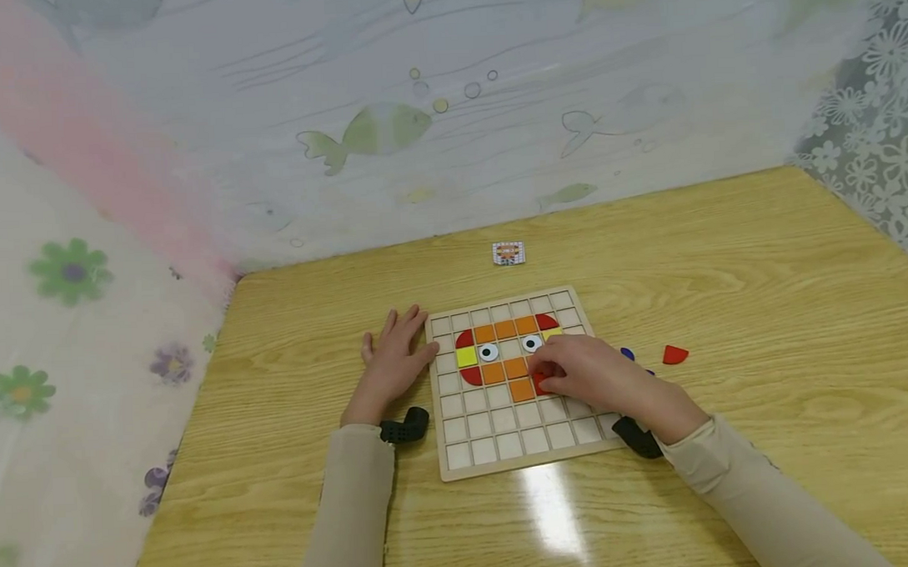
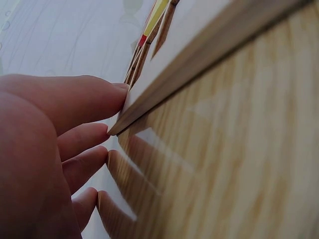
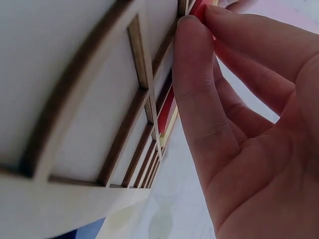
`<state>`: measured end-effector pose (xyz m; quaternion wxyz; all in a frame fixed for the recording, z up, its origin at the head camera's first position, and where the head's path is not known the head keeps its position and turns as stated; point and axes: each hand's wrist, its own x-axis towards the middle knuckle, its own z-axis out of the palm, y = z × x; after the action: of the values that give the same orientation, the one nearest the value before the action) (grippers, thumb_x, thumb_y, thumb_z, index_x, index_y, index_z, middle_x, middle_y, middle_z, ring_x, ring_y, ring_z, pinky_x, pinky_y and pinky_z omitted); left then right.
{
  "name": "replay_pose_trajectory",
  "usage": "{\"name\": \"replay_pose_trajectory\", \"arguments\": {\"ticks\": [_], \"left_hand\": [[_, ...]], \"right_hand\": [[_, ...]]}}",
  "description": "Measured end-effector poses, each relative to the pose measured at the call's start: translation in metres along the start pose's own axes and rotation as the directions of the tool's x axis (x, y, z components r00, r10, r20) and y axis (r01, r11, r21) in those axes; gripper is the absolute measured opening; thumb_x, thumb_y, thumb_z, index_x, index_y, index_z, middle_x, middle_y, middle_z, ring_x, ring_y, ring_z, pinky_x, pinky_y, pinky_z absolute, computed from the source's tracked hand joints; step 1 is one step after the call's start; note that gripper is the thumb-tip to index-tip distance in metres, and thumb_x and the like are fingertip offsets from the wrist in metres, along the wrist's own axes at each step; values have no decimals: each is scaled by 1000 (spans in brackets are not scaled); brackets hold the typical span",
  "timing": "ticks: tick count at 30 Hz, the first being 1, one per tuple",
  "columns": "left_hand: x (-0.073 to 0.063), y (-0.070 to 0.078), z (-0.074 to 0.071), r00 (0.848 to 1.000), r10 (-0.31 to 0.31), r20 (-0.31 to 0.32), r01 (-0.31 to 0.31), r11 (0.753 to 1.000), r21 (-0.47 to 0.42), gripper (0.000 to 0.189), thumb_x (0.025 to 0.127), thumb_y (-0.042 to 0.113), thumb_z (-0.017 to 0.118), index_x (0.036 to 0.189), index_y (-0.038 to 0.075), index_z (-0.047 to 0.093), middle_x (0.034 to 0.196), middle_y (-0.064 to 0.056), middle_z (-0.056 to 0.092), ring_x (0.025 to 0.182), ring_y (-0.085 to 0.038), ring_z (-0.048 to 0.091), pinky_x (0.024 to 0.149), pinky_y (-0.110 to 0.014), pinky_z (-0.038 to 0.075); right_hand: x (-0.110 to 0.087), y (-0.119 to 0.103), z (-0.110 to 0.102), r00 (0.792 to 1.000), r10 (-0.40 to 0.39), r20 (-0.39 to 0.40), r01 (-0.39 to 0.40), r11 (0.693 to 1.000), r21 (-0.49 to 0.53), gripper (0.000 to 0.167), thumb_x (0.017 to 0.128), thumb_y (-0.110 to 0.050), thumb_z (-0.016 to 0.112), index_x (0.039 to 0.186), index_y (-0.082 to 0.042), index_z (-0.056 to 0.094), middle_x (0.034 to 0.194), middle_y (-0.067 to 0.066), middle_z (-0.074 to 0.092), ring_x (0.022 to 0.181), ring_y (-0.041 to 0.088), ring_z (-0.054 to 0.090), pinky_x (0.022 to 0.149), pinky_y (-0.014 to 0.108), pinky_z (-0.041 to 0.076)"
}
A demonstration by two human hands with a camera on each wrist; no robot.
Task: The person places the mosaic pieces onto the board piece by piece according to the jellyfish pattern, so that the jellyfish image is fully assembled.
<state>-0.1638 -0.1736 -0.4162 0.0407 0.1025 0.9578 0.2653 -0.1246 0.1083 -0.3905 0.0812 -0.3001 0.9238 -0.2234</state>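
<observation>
A wooden grid board (image 1: 497, 450) lies on the table, with red, orange and yellow pieces and two eye pieces set in its squares. My right hand (image 1: 596, 374) is over the board and pinches a red piece (image 1: 540, 386) between thumb and fingertips, beside an orange square (image 1: 522, 389). In the right wrist view this red piece (image 3: 200, 9) shows only partly, at the fingertips. On the board's left, my left hand (image 1: 393, 356) rests with spread fingers on the table. Its thumb (image 2: 99, 94) touches the board's edge.
Right of the board lie a red quarter-round piece (image 1: 675, 355) and blue pieces (image 1: 627, 354), partly hidden by my right hand. A small picture card (image 1: 509, 253) lies behind the board, near the wall. Black wrist devices (image 1: 405, 427) are on both wrists.
</observation>
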Motion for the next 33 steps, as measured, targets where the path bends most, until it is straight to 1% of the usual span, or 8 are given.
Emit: {"name": "replay_pose_trajectory", "arguments": {"ticks": [5, 11, 17, 20, 25, 33], "left_hand": [[0, 1, -2, 1000, 0, -2, 0, 1000, -7, 57, 90, 38, 49, 140, 18, 31, 147, 1, 20, 135, -22, 3, 97, -56, -7], [-1, 1, -4, 1000, 1, -12, -1, 1000, -9, 57, 90, 38, 49, 140, 18, 31, 146, 2, 21, 135, -22, 4, 97, -55, -8], [0, 1, -2, 1000, 5, -3, -5, 1000, -14, 57, 90, 37, 49, 140, 17, 31, 147, 0, 20, 135, -24, 3, 96, -56, -8], [-1, 2, -1, 1000, 1, -4, -1, 1000, -18, 57, 90, 38, 49, 140, 17, 32, 147, 1, 20, 135, -23, 4, 97, -56, -8], [0, 2, -1, 1000, -6, -5, 6, 1000, -13, 57, 90, 38, 48, 140, 17, 32, 147, 1, 20, 135, -23, 4, 97, -55, -8], [-2, 2, -1, 1000, -15, 3, 15, 1000, -1, 56, 90, 39, 48, 140, 18, 32, 147, 2, 20, 135, -23, 4, 97, -55, -6]], "right_hand": [[1, -1, 0, 1000, 18, 3, -18, 1000, 12, 21, 79, -20, 68, 99, -14, 66, 91, -6, 59, 79, 10, 51, 74, 31, 42], [2, -2, -1, 1000, 14, -10, -14, 1000, 0, 19, 79, -20, 68, 97, -14, 66, 89, -5, 59, 78, 10, 51, 72, 30, 42], [0, -1, -2, 1000, -14, -15, 14, 1000, -27, 11, 82, -15, 64, 93, -16, 67, 90, -6, 60, 83, 12, 55, 76, 33, 44], [-1, 1, -1, 999, -35, -27, 34, 999, -27, 11, 82, -13, 64, 92, -17, 67, 91, -6, 61, 86, 13, 57, 77, 33, 45], [0, 4, 0, 998, -53, -34, 53, 999, -8, 11, 82, -13, 64, 93, -17, 66, 91, -8, 61, 85, 11, 56, 76, 32, 45], [-5, 11, -10, 1000, -8, 1, 8, 1000, 15, 12, 84, -20, 62, 95, -19, 67, 90, -11, 60, 80, 8, 52, 75, 31, 43]]}}
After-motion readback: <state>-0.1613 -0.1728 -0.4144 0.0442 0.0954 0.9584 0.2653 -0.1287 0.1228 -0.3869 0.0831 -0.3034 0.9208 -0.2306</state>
